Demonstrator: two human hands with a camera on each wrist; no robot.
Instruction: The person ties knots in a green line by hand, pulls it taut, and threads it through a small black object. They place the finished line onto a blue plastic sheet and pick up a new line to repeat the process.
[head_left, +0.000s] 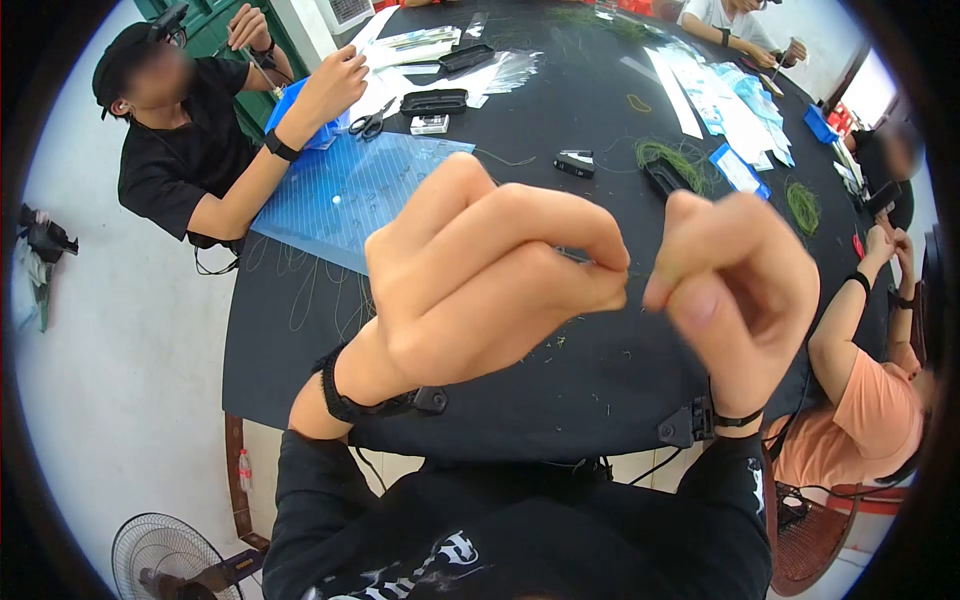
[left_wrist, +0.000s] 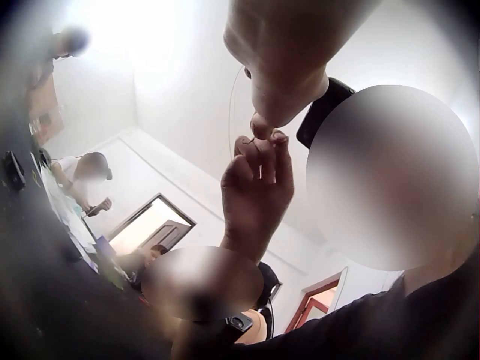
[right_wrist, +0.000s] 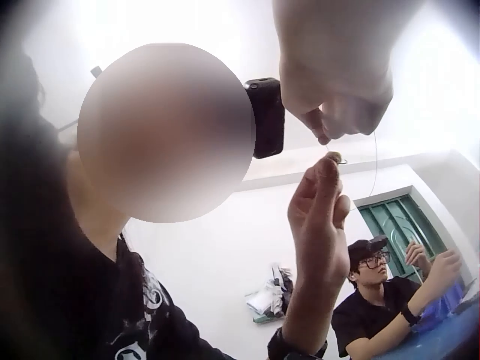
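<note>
Left hand (head_left: 490, 285) pinches small hook-like piece (right_wrist: 343, 160); right hand (head_left: 750, 280), fingers curled, seems to pinch thin line (right_wrist: 376, 165). Best keep line lightly taut, point clear of skin.

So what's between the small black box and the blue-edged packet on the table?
Head view: a tangle of green line and a black case.

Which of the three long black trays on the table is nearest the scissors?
The black tray just behind the small white box, beside the scissors. The second tray lies farther back; the third tray is by the tangled green line.
</note>
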